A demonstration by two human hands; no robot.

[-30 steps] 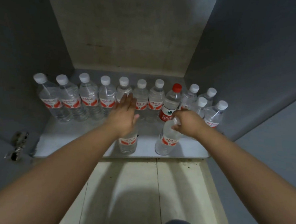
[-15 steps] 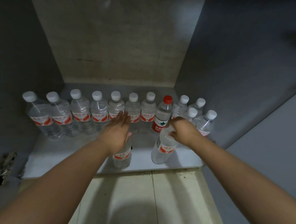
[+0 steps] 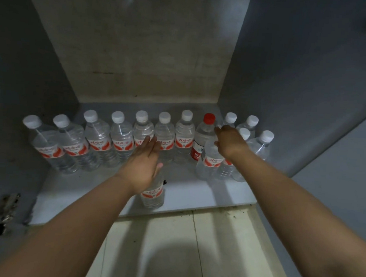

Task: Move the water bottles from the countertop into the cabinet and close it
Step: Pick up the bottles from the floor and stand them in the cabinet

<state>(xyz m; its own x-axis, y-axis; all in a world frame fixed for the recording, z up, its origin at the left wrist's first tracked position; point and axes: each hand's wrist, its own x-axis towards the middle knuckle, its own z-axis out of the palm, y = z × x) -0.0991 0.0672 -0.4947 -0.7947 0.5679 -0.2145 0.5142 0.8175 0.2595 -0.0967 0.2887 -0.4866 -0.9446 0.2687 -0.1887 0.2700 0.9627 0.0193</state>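
Inside the open cabinet (image 3: 127,60) both front bottles stand upright on the shelf (image 3: 196,192), one right under the flat, spread left hand (image 3: 143,163), the other beneath the loosely open right hand (image 3: 229,143).

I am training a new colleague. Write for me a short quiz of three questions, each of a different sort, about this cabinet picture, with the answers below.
1. True or false: the red-capped bottle stands in the back row on the cabinet shelf.
2. Multiple choice: the left hand is A) gripping a cap, B) flat and open above the front bottle, C) resting on the floor tiles.
3. Fill the gap: the right hand reaches over a bottle with a ___ label.

Key: 1 true; 2 B; 3 red and white.
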